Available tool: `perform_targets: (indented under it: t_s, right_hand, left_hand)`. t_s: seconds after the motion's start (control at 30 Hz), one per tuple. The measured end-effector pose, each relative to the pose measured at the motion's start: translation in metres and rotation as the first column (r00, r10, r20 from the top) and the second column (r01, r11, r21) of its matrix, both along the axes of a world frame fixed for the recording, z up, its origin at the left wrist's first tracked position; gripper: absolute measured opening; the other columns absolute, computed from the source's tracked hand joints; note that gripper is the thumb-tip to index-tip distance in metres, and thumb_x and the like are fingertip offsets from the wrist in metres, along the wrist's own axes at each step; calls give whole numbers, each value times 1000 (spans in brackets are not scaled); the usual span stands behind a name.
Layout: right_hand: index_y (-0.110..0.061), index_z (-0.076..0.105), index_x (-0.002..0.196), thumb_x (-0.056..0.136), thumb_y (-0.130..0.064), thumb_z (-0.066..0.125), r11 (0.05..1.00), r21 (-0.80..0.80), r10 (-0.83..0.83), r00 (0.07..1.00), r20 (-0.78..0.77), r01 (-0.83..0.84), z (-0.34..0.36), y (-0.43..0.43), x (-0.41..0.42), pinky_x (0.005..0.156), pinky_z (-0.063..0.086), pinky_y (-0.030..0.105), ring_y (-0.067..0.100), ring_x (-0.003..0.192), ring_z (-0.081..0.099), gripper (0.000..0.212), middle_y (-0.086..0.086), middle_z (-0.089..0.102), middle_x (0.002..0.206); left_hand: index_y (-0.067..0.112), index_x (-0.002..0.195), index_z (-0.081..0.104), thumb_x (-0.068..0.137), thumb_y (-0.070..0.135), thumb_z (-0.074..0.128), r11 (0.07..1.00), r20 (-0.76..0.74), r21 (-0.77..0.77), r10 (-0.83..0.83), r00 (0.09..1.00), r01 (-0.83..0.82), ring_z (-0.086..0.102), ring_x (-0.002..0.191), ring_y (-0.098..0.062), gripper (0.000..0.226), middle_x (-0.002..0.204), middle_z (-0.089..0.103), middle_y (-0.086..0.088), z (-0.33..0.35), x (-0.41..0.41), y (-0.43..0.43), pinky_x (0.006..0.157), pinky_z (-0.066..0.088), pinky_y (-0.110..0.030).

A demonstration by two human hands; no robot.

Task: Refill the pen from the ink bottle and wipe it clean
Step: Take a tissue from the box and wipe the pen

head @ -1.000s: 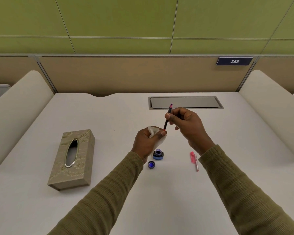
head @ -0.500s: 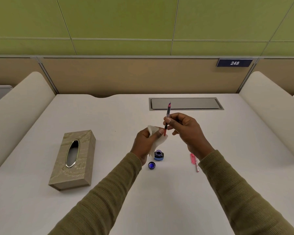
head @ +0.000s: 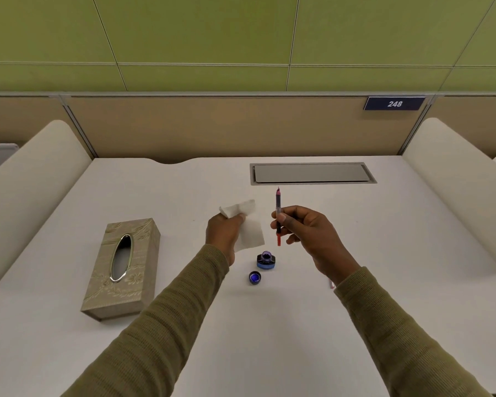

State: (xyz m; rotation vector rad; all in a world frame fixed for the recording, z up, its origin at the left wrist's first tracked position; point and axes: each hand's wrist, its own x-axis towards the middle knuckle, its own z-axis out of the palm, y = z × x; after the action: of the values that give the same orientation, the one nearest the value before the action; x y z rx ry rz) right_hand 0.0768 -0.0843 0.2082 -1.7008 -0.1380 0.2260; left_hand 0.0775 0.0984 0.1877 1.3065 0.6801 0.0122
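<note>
At centre frame, the right hand (head: pixel 307 233) pinches the slim red-and-black pen (head: pixel 278 217) upright at mid-barrel (light, stiff, likely inky near the tip). The left hand (head: pixel 224 236) clutches a soft white tissue (head: pixel 248 233) beside it, above the open ink bottle (head: pixel 266 260).

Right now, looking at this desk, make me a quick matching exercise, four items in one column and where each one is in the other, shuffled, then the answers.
Things:
1. pen
2. tissue
3. ink bottle
4. bottle cap

Places:
A. standing open on the desk
B. held upright in the right hand
C. lying on the desk, nearer the person than the bottle
D. pinched in the left hand

Pairs: 1-B, 2-D, 3-A, 4-C
</note>
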Motion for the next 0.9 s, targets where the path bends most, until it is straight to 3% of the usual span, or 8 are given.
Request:
perform_targets:
  t_s: [0.13,0.27,0.4,0.5,0.63,0.73,0.83,0.9]
  right_hand:
    - [-16,75,103,97,-23,65,1000,-22,16,1000,-22,-16,-13,7,-10,63,53,21,8,76,70,14,3,79,90]
    - [-17,75,98,96,-25,68,997,-71,-12,1000,-20,10,-27,15,-18,59,50,15,5,72,69,11,3,79,86]
    - [-19,74,94,92,-27,72,988,-140,-57,998,8,57,-37,18,-19,61,50,13,5,73,70,9,-1,77,82]
    - [-19,73,95,91,-28,73,979,-179,-92,995,37,97,-39,19,-19,60,50,12,5,70,69,10,-5,75,81]
    - [-20,74,92,91,-23,72,964,-231,-118,989,84,134,-40,19,-19,56,48,11,0,61,66,4,-5,73,79]
    - [-23,73,90,90,-23,72,948,-281,-118,986,119,148,-39,18,-19,57,50,15,2,61,67,2,-8,72,79]
    - [-24,71,88,90,-24,72,943,-301,-99,984,151,142,-38,19,-21,57,51,17,4,61,68,2,-9,72,78]
    - [-23,70,89,90,-25,72,938,-315,-87,979,184,143,-37,22,-22,60,55,21,9,65,69,3,-8,73,78]
  left_hand:
    - [18,121,63,96,22,63,1000,41,-6,-24,999,24,62,110,-31,26,116,68,-6,10,0,-8,95,53,-49]
    - [20,113,65,98,20,58,991,75,-114,-65,995,73,64,99,-28,16,105,70,-5,19,-5,-16,84,55,-44]
    - [21,113,65,99,28,54,946,137,-302,-82,987,121,65,99,-27,19,109,71,-8,23,-12,-18,88,55,-44]
    - [19,127,62,97,52,48,905,172,-373,-149,974,204,64,111,-32,47,125,68,-14,20,-12,-14,96,53,-47]
    - [7,126,65,91,74,33,849,161,-443,-242,957,289,64,117,-39,82,125,69,-19,11,-12,-4,102,50,-51]
    - [1,129,62,97,60,41,850,177,-418,-269,947,320,64,119,-40,70,126,68,-23,7,-14,0,104,49,-49]
    - [-1,131,59,100,23,54,893,204,-260,-320,925,366,68,114,-33,39,120,72,-19,3,-14,-3,93,56,-41]
    - [1,128,60,98,14,58,915,212,-176,-324,922,362,70,111,-31,33,117,74,-15,1,-14,-7,88,58,-37]
